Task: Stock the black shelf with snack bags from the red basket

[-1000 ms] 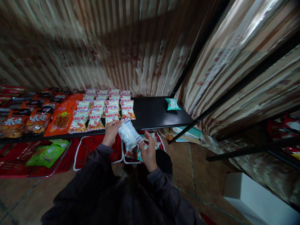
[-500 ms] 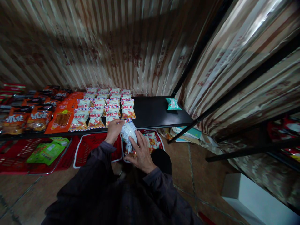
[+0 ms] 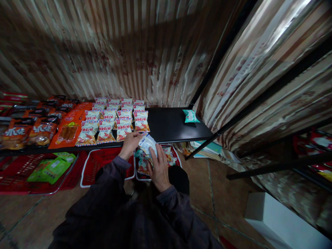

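Pinching the upper end of a puffed white foil packet with blue print [image 3: 148,142] calls for a light touch; I would bear only on the crimped end, since the full middle could crush. I have it by the front edge of the long black shelf [image 3: 168,124], in line with the red plastic basket with a white rim [image 3: 179,162], though from here its height over that basket is hard to judge. The rows of white snack bags with red lettering [image 3: 123,129] lie near the knuckles, so I would turn the packet outward from them.

My left hand [image 3: 130,144] is back upward, its fingertips seemingly closed on the packet's upper left corner. My right hand [image 3: 159,168] points up and leftward, fingers against the packet's right side; whether its thumb clamps from below, I cannot tell. The hands stand just apart with the packet between, forearms slanting inward. Well apart, a teal pillow-shaped packet [image 3: 191,116] lies near the shelf's right edge.
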A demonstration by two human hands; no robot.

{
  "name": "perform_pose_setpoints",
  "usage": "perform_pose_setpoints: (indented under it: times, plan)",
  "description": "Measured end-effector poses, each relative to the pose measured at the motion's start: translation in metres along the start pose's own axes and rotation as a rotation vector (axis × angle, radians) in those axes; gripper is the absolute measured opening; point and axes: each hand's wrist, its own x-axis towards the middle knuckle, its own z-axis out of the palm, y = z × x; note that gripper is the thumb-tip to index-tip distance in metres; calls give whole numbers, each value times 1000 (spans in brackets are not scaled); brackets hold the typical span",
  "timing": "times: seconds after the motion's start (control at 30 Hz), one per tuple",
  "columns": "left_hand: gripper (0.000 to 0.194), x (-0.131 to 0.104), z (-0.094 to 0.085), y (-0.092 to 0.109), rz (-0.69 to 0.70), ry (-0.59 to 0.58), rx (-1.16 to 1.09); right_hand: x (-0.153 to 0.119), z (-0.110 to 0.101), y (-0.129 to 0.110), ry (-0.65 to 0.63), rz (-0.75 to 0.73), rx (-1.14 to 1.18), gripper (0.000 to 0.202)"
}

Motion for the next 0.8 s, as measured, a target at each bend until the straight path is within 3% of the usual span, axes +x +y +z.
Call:
perform_pose_setpoints:
  times: [0.17, 0.3, 0.43, 0.53, 0.7, 0.8]
  plan:
    - [29, -11, 0, 14, -66, -101, -85, -2, 3, 6, 62, 45, 104, 58]
    - [42, -15, -5, 14, -95, -136, -179, 3, 1, 10, 143, 295, 361, 51]
    - [36, -13, -7, -4, -105, -107, -109, 12, 4, 13, 206, 661, 805, 56]
    - [35, -17, -7, -20, -172, -186, -68, 16, 10, 15, 222, 845, 1130, 61]
    - [37, -31, -4, -42, -206, -374, -126, 16, 18, 15, 218, 947, 1282, 62]
    - [39, -35, 0, -53, -217, -358, -182, 11, 21, 19, 190, 959, 1266, 57]
